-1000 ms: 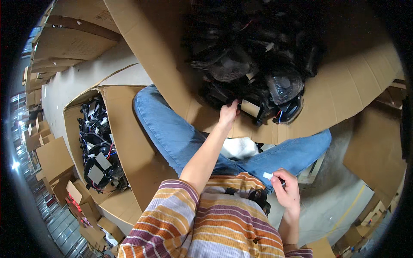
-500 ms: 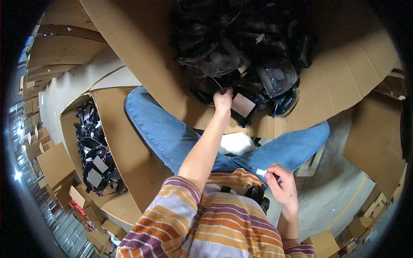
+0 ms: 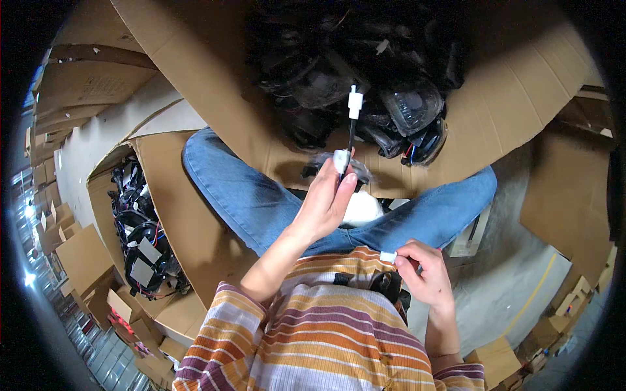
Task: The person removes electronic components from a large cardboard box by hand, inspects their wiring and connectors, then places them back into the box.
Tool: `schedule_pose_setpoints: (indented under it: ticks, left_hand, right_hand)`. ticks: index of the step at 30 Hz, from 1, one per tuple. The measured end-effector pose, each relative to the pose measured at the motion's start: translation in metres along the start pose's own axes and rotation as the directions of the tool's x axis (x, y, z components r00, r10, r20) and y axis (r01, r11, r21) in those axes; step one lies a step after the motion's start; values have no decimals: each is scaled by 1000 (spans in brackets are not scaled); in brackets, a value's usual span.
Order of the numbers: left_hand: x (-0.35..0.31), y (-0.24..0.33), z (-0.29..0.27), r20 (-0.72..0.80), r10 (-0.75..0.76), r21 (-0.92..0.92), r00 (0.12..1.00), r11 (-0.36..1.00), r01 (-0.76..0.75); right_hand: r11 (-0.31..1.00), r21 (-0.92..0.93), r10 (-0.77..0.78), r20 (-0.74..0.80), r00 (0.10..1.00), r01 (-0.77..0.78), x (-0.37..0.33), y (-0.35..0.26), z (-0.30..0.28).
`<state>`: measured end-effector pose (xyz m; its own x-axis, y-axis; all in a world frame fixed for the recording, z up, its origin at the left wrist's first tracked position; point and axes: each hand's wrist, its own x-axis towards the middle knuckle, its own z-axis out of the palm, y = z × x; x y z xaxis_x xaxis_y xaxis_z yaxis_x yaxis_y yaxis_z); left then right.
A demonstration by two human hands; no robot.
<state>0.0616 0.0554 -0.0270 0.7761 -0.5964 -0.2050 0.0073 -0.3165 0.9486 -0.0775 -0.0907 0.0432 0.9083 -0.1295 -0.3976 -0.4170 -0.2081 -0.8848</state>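
My left hand (image 3: 326,199) is raised over the near edge of the big carton, closed on a black cable (image 3: 353,133). One white connector (image 3: 340,159) sits at the fingertips and another white connector (image 3: 355,102) ends the cable above it. Just behind the fingers shows a dark lamp unit (image 3: 317,166) with clear edges, partly hidden by the hand; whether the fingers also grip it I cannot tell. Close to the waist, my right hand (image 3: 422,272) pinches a small white plastic connector (image 3: 388,257) between thumb and finger.
A large open carton (image 3: 502,114) tilts toward me, holding several black lamps with clear lenses (image 3: 412,107). Left of my knee stands another carton (image 3: 179,215) filled with black lamp units (image 3: 143,260). A white rounded object (image 3: 362,210) lies between my legs. Cartons line both sides.
My left hand has come back out of the big carton toward me, bringing the cable with its white connectors. The right hand still pinches its white connector, barely moved.
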Motion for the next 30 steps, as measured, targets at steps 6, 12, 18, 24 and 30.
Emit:
schedule_pose_setpoints:
  ticks: [6, 12, 18, 24, 30]
  left_hand:
    - [-11, 20, -15, 186, 117, 77, 976, 988, -133]
    - [-19, 28, -15, 382, 250, 375, 890, 838, -396]
    - [-26, 37, -19, 628, 182, 362, 757, 793, -490]
    - [-26, 33, -15, 806, 314, -161, 502, 932, -324]
    - [-22, 31, -6, 858, 410, -412, 311, 909, -63]
  right_hand:
    - [998, 13, -64, 2, 998, 64, 0, -6, -2]
    - [997, 8, -73, -49, 996, 73, -1, -12, -6]
    - [997, 8, -78, -125, 989, 80, -18, -3, -43]
    - [988, 50, -148, 1, 989, 148, -16, -4, -49]
    - [967, 139, -236, 188, 953, 212, -8, 0, -33]
